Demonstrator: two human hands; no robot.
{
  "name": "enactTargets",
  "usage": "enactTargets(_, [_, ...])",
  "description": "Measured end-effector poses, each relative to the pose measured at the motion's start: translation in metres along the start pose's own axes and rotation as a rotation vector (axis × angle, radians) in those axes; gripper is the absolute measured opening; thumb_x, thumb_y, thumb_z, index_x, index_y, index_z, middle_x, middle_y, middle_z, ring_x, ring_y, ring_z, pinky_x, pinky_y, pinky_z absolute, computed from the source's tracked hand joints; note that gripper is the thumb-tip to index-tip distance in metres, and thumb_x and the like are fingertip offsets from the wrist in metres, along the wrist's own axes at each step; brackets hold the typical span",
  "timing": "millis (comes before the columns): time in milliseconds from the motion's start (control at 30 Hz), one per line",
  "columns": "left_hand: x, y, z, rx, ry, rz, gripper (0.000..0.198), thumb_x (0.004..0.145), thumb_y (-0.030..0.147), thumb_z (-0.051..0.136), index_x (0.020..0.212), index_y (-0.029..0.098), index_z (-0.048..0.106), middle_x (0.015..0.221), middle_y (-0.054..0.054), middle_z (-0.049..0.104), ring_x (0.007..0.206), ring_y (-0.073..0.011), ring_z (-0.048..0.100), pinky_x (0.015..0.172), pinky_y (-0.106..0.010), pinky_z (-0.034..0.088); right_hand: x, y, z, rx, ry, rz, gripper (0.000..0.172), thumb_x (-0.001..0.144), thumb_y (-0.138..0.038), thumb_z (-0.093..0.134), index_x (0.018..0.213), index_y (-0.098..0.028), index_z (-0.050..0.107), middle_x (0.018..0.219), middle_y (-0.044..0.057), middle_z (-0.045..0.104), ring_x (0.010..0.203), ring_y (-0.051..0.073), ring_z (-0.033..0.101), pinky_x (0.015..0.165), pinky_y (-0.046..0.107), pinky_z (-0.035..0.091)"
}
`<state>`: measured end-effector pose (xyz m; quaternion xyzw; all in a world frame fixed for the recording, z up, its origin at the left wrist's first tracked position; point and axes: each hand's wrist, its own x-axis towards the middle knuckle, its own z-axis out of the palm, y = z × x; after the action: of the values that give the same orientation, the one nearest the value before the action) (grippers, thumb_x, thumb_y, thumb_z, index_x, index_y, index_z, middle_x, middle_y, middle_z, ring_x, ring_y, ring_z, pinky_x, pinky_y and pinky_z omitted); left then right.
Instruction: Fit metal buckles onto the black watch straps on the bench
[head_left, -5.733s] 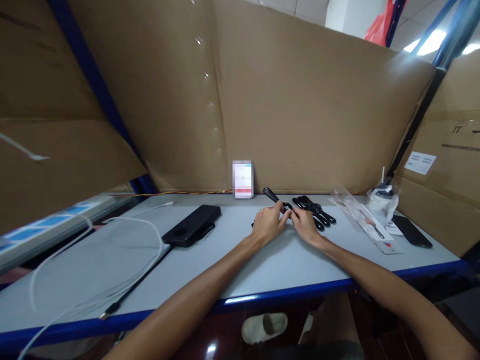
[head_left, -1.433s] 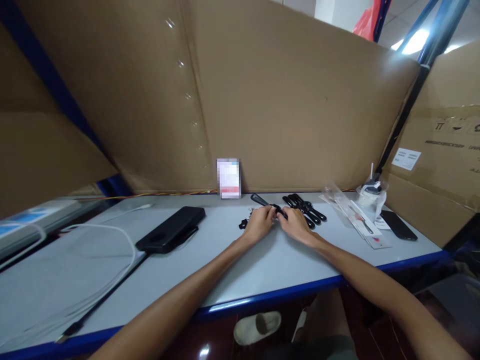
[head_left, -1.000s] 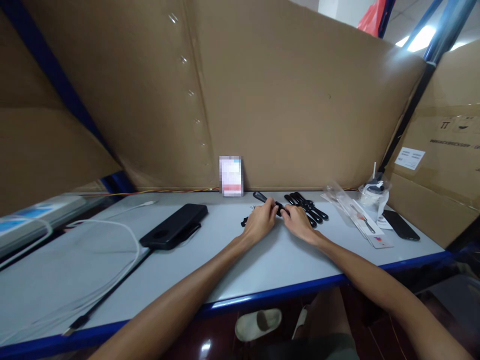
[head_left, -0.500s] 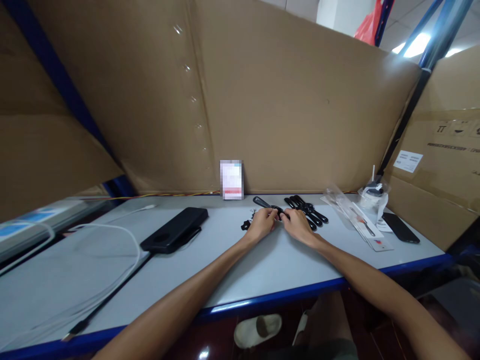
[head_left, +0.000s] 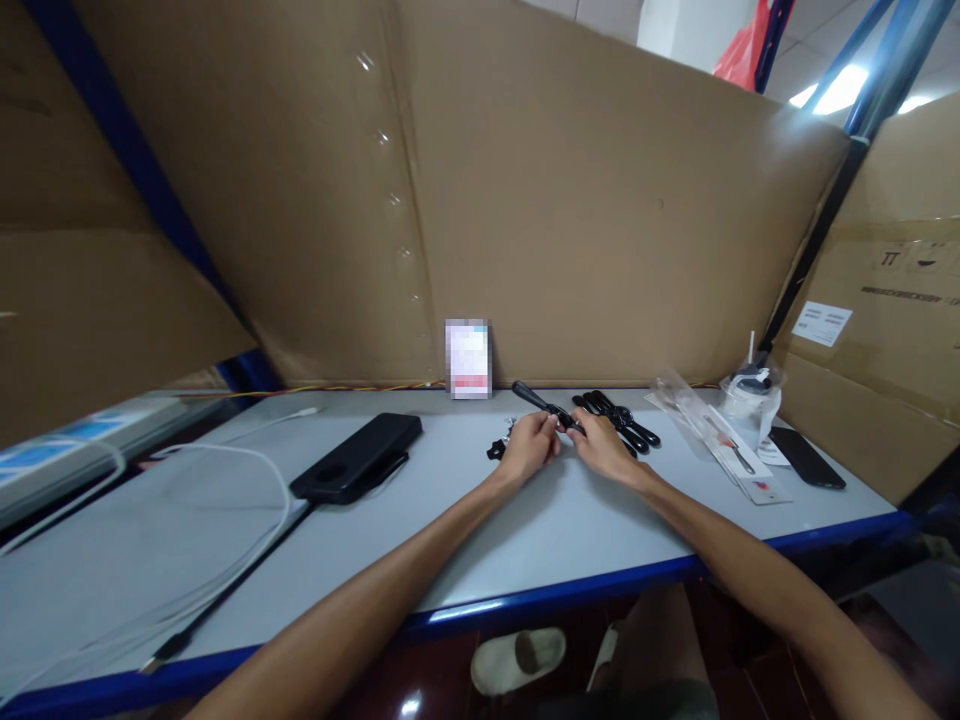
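Both my hands meet at the far middle of the grey table [head_left: 525, 540]. My left hand [head_left: 527, 450] and my right hand [head_left: 604, 449] are closed in a pinch on a black watch with a strap [head_left: 541, 402], whose strap end sticks out toward the back. A small black part [head_left: 495, 450] lies just left of my left hand. Right of my right hand lies a bunch of several black watch straps [head_left: 622, 418].
A black power bank [head_left: 357, 456] with white and black cables [head_left: 225, 520] lies at left. A small white card [head_left: 468, 358] leans on the cardboard wall [head_left: 570, 220]. Clear plastic packets [head_left: 712, 435], a bagged item [head_left: 750, 392] and a black phone [head_left: 806, 457] sit at right.
My hands have stayed together on the black watch, with only small finger shifts. The view has drifted slightly.
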<state>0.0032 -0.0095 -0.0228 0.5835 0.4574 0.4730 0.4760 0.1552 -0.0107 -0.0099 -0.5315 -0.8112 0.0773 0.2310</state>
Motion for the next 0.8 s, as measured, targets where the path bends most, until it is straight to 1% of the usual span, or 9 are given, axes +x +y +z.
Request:
enactTargets(67, [0.002,-0.004,0.001,0.115,0.031,0.05,0.029,0.09,0.04,0.05,0.071,0.019,0.052,0.044,0.005,0.049,0.035,-0.0091,0.039,0.041,-0.021,0.026,0.0,0.001,0.002,-0.019,-0.045,0.0,0.018,0.1,-0.019,0.051,0.113,-0.014,0.062,0.1,0.013,0.075,0.095,0.023,0.069,0.075,0.026,0.042])
enactTargets(100, [0.003,-0.005,0.001,0.128,0.039,0.051,0.029,0.091,0.04,0.049,0.07,0.019,0.05,0.042,0.005,0.048,0.034,-0.0091,0.039,0.041,-0.021,0.026,0.0,0.001,0.004,-0.045,-0.06,0.001,0.019,0.1,-0.019,0.049,0.115,-0.014,0.061,0.099,0.013,0.075,0.094,0.024,0.07,0.075,0.027,0.042])
enactTargets(267, [0.0,-0.003,0.002,-0.089,-0.017,-0.137,0.022,0.091,0.035,0.045,0.075,0.02,0.047,0.048,0.006,0.048,0.035,-0.0089,0.04,0.037,-0.02,0.022,-0.006,-0.005,0.006,-0.175,-0.077,0.022,0.026,0.104,-0.022,0.041,0.122,-0.012,0.056,0.098,0.016,0.075,0.088,0.027,0.071,0.071,0.03,0.041])
enactTargets(333, [0.0,-0.002,0.002,-0.131,-0.03,-0.158,0.019,0.091,0.034,0.045,0.078,0.02,0.047,0.051,0.006,0.049,0.035,-0.0088,0.042,0.037,-0.02,0.022,-0.007,-0.006,0.005,-0.183,-0.073,0.019,0.026,0.104,-0.021,0.039,0.122,-0.012,0.056,0.099,0.017,0.075,0.088,0.027,0.071,0.07,0.03,0.041])
enactTargets(400, [0.001,-0.004,0.002,-0.079,-0.017,-0.113,0.019,0.092,0.034,0.043,0.079,0.02,0.047,0.051,0.006,0.049,0.035,-0.0089,0.042,0.038,-0.02,0.022,-0.007,-0.006,0.005,-0.175,-0.066,0.015,0.026,0.104,-0.021,0.039,0.122,-0.012,0.056,0.1,0.017,0.075,0.09,0.027,0.072,0.071,0.03,0.041])
enactTargets(533, [0.006,-0.011,0.001,0.119,0.031,0.073,0.025,0.095,0.037,0.039,0.076,0.022,0.044,0.046,0.007,0.047,0.033,-0.0094,0.039,0.04,-0.021,0.027,-0.006,-0.005,0.005,-0.164,-0.045,0.013,0.025,0.105,-0.022,0.041,0.122,-0.012,0.056,0.101,0.016,0.075,0.093,0.027,0.072,0.073,0.029,0.041])
enactTargets(667, [0.01,-0.017,-0.002,0.198,0.018,0.123,0.027,0.098,0.036,0.033,0.076,0.023,0.042,0.047,0.007,0.046,0.034,-0.0109,0.04,0.045,-0.023,0.032,-0.005,-0.005,0.006,-0.149,-0.037,0.022,0.024,0.104,-0.022,0.043,0.12,-0.013,0.059,0.099,0.016,0.076,0.094,0.027,0.072,0.074,0.029,0.041])
enactTargets(733, [0.011,-0.019,-0.004,0.311,0.03,0.152,0.028,0.099,0.035,0.032,0.076,0.023,0.043,0.049,0.005,0.048,0.038,-0.0131,0.045,0.049,-0.025,0.034,-0.004,-0.003,0.008,-0.127,-0.034,0.031,0.023,0.103,-0.022,0.046,0.118,-0.013,0.06,0.101,0.016,0.076,0.095,0.027,0.072,0.075,0.029,0.041])
enactTargets(800, [0.011,-0.019,-0.005,0.495,0.06,0.206,0.027,0.099,0.032,0.034,0.077,0.022,0.045,0.055,0.001,0.056,0.049,-0.0166,0.055,0.055,-0.027,0.038,-0.002,0.0,0.011,-0.092,-0.027,0.027,0.021,0.102,-0.021,0.049,0.116,-0.013,0.061,0.101,0.015,0.076,0.096,0.027,0.071,0.075,0.029,0.042])
